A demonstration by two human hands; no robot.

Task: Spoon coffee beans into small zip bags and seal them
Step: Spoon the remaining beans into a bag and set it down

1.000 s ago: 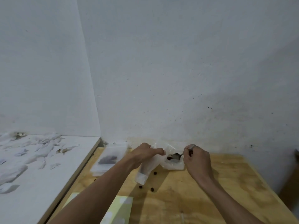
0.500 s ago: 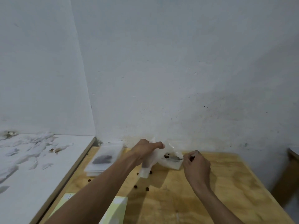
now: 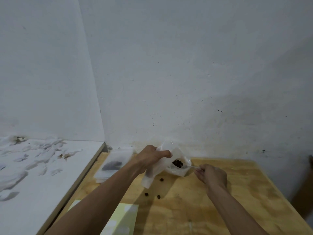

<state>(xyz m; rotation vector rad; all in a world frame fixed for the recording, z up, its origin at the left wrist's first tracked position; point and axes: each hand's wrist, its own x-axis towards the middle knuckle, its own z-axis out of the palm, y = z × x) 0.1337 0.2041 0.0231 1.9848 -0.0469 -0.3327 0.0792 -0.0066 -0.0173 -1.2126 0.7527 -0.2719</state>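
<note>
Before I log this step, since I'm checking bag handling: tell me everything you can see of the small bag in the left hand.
The small zip bag looks like thin, translucent whitish plastic, soft and creased. The left hand grips its upper part with curled fingers, so its lower end hangs slanting down toward the wooden table; whether it touches is unclear. It sits just left of the open bean bag. No beans show inside it; its mouth is hidden.

Two bare forearms, hands (image 3: 152, 158) ungloved; no sleeves visible.
</note>
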